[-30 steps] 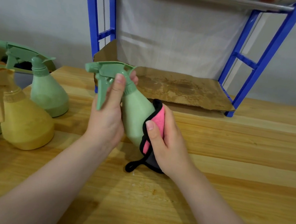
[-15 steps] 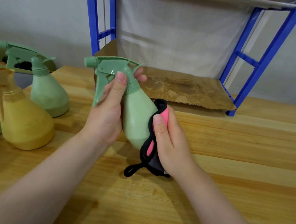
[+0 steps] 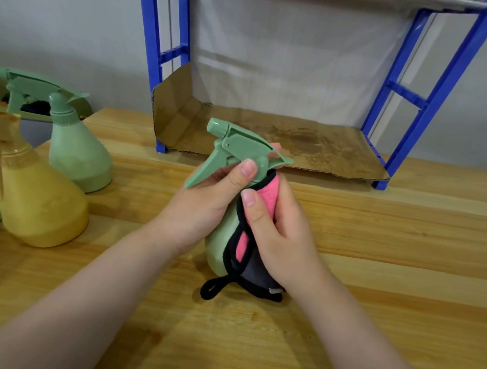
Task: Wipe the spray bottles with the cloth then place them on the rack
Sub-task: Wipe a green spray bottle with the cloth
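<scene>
- Two hands meet over the wooden table (image 3: 404, 289) in the head view: the left hand (image 3: 204, 207) clasps the neck of a green spray bottle (image 3: 215, 250), upright near the middle.
- The right hand (image 3: 279, 235) presses a pink, black-edged cloth (image 3: 248, 244) against the bottle's side, fingers wrapped round it.
- Behind stands the blue rack (image 3: 442, 84), its cardboard-lined shelf (image 3: 300, 142) bare.
- At the left wait another green bottle (image 3: 78, 153) and a yellow bottle (image 3: 40, 209).

Pale grey wall (image 3: 59, 18), light wooden table (image 3: 407, 259)
</scene>
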